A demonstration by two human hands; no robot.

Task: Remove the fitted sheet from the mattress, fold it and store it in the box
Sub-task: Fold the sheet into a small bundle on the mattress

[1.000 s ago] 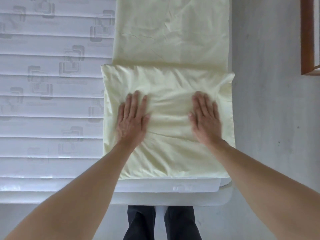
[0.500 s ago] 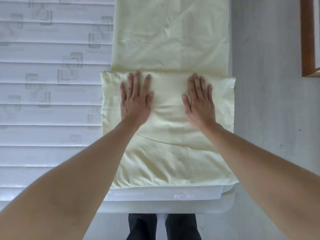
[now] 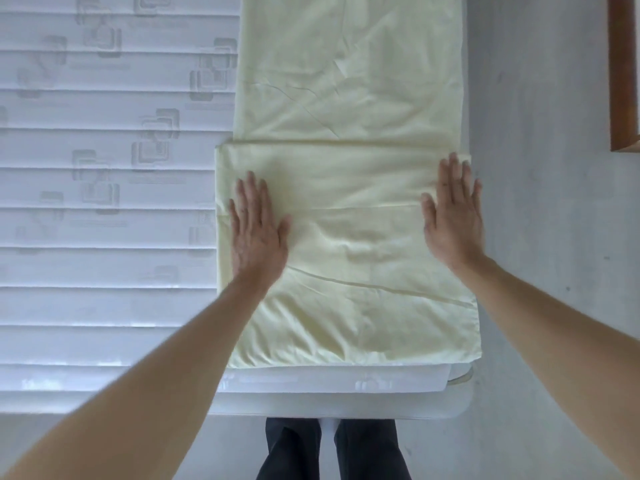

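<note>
From where I watch, the far end of the pale yellow fitted sheet [image 3: 349, 81] runs out of the top of the picture, so I cannot tell how long the unfolded strip is, and the white mattress [image 3: 104, 202] under it is cut off at the left and top edges. I see no box in this view, so I can say nothing of a container or its contents. A brown wooden frame [image 3: 623, 74] shows only as a corner at the upper right, and I cannot make out what it belongs to. Below the near edge of the mattress a pair of dark trouser legs [image 3: 332, 448] is partly visible, cut off by the bottom edge. The sheet lies along the right side of the mattress, its near part doubled back over itself into a thicker panel whose far edge sits as a straight fold across the strip; how many layers lie beneath that panel is hidden. My left hand [image 3: 256, 230] lies flat on the left part of the folded panel, fingers straight and close together, gripping nothing. My right hand [image 3: 453, 216] lies flat at the panel's right edge, fingers straight and slightly spread, fingertips near the far right corner, also gripping nothing. Grey floor [image 3: 554, 237] shows to the right of the mattress
</note>
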